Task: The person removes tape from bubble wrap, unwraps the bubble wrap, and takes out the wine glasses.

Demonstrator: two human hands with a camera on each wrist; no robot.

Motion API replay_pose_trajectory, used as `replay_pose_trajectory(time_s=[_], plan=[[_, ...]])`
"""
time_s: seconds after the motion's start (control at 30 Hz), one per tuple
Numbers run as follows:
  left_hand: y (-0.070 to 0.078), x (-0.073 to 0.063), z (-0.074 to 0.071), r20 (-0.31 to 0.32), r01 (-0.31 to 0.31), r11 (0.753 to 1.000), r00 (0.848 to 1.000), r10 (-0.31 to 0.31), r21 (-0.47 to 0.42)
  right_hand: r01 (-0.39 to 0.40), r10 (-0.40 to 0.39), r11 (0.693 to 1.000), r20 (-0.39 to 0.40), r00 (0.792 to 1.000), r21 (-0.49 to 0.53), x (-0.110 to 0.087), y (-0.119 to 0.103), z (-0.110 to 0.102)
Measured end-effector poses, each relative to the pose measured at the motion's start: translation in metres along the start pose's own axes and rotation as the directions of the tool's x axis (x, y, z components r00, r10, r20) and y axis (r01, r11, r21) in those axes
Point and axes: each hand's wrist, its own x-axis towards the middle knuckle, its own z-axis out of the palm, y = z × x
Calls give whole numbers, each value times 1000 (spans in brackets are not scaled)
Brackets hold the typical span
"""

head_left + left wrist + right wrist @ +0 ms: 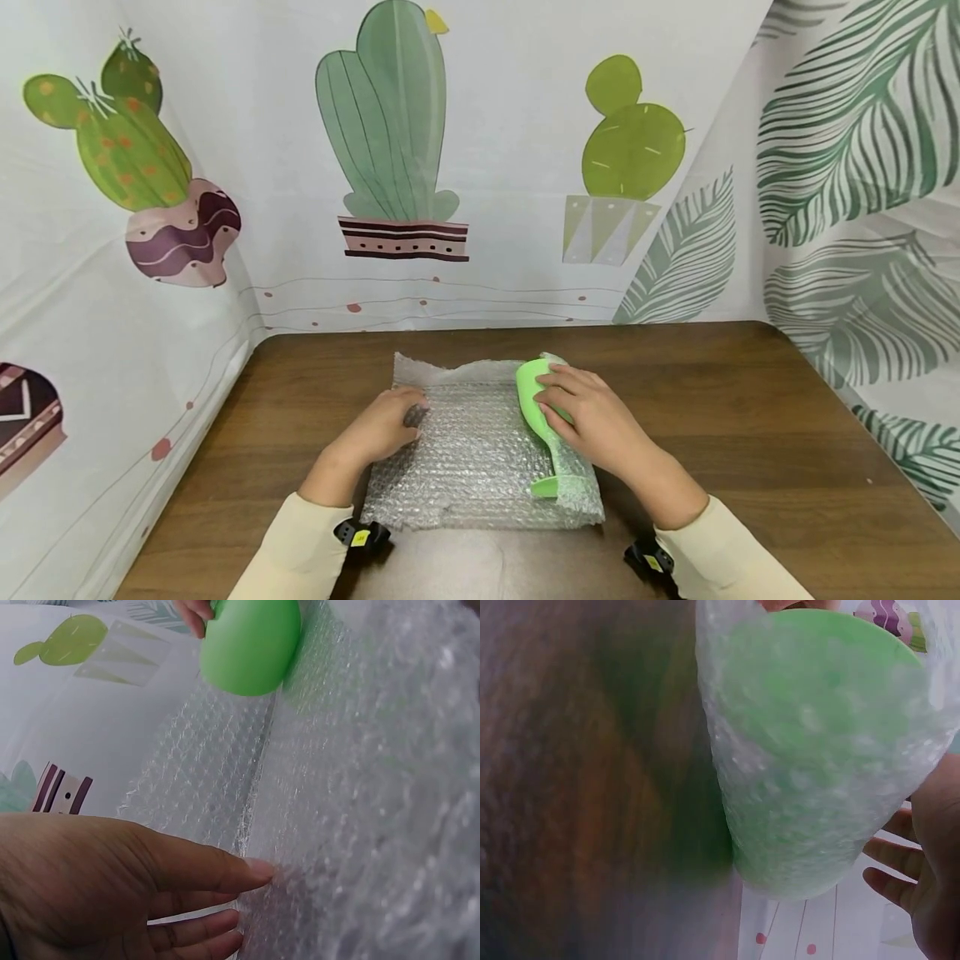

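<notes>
A light green goblet (530,398) lies on its side along the right part of a sheet of bubble wrap (472,442), its foot toward the near edge. The wrap's right edge is folded over part of it; through this layer the cup (802,780) shows hazily in the right wrist view. My right hand (588,412) holds the goblet's bowl from the right over the folded wrap, fingertips on the green side. At the sheet's left edge, my left hand (384,423) touches the wrap with thumb and loosely extended fingers (199,926).
The bubble wrap lies on a dark brown wooden table (735,417). A white cloth backdrop (510,167) printed with cacti and leaves hangs behind the table and at both sides. A shiny pale patch (450,562) shows at the near edge.
</notes>
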Motion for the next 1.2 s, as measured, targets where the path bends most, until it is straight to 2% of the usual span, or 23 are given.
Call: replay_pose_trajectory(time_s=[0.4, 0.7, 1.0, 1.2], plan=[[-14, 0, -8, -15, 0, 1000, 1000, 0, -2, 23, -23, 999, 12, 1000, -38, -1, 1, 2], [-19, -1, -13, 5, 52, 998, 999, -52, -18, 0, 1, 1000, 64, 998, -17, -2, 0, 3], [-19, -2, -16, -4, 56, 998, 998, -56, -28, 12, -11, 1000, 15, 1000, -21, -3, 1, 5], [-19, -2, -20, -3, 72, 997, 997, -72, -31, 0, 0, 1000, 15, 1000, -31, -2, 1, 5]])
